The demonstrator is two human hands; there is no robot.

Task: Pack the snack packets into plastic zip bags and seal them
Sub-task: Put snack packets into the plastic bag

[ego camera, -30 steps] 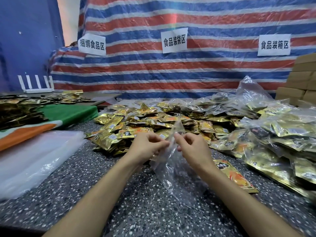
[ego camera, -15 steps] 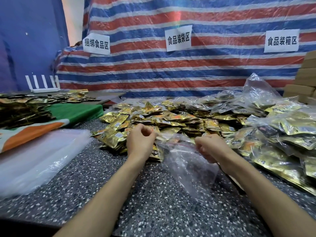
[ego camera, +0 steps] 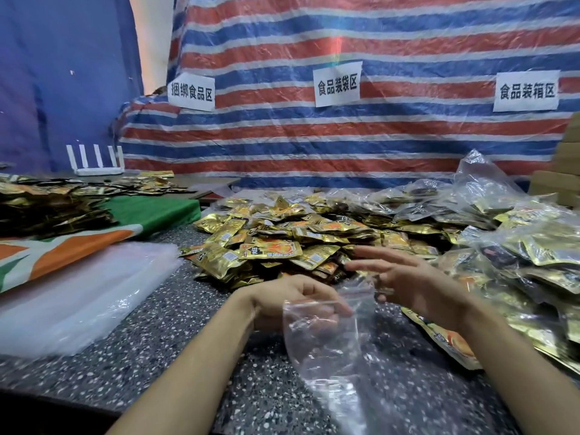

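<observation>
Snack packets (ego camera: 298, 243); where are they now, and is one already in the bag? — A

Not yet; they lie loose in a gold heap on the speckled table (ego camera: 175, 365), just behind the hands; the zip bag (ego camera: 332, 356) hangs in front of the heap, down to the table, and I see nothing inside it. — B

What has changed, then? — A

A moment ago both hands pinched the mouth of the bag and pulled it apart; now the right hand (ego camera: 408, 281) has let go and is over the heap, fingers spread, holding nothing; the left hand (ego camera: 288, 301) grips the bag at its mouth alone, fingers curled round the edge; I judge the opening is finished and the picking begins. — B

And the other containers? — A

On the right the filled bags (ego camera: 527, 246) lie piled, gold packets inside each; whether they are sealed I cannot tell; on the left is a stack of empty bags (ego camera: 78, 296); at the far right edge are cardboard boxes (ego camera: 561, 183), contents hidden. — B
</observation>
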